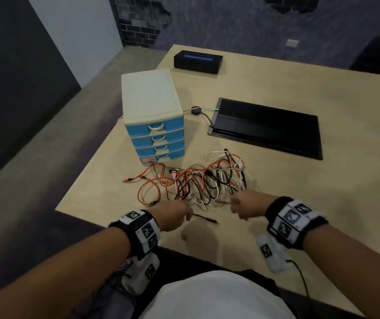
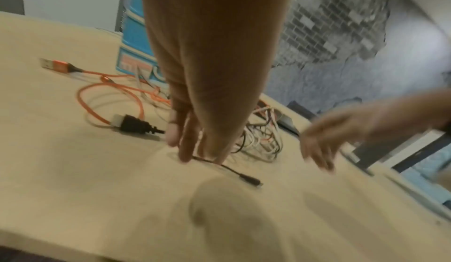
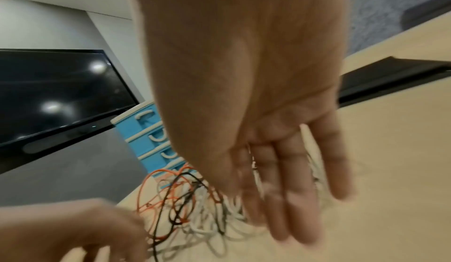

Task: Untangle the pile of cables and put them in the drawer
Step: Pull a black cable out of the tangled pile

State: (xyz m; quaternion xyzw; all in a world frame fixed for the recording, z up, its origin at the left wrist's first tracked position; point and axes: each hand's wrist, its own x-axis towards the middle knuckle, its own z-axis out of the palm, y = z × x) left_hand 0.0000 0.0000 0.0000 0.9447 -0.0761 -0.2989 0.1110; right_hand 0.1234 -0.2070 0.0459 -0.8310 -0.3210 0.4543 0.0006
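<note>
A tangled pile of orange, black and white cables [image 1: 204, 180] lies on the light wooden table [image 1: 322, 192], just in front of a small white-and-blue drawer unit [image 1: 153, 116] whose drawers are all closed. A thin black cable end [image 1: 205, 219] trails out toward the table's near edge. My left hand [image 1: 185, 216] hovers at the pile's near left side, fingers straight [image 2: 185, 150], their tips at that black cable [image 2: 234, 171]. My right hand [image 1: 237, 210] is over the pile's near right side, fingers spread and straight [image 3: 292, 204], holding nothing. An orange USB plug [image 2: 55, 65] lies apart at the left.
A flat black device [image 1: 267, 128] lies right of the drawer unit, wired to a small round black puck [image 1: 195, 110]. A black box with a blue light [image 1: 198, 62] sits at the far edge. The table's left edge runs close to the drawer unit.
</note>
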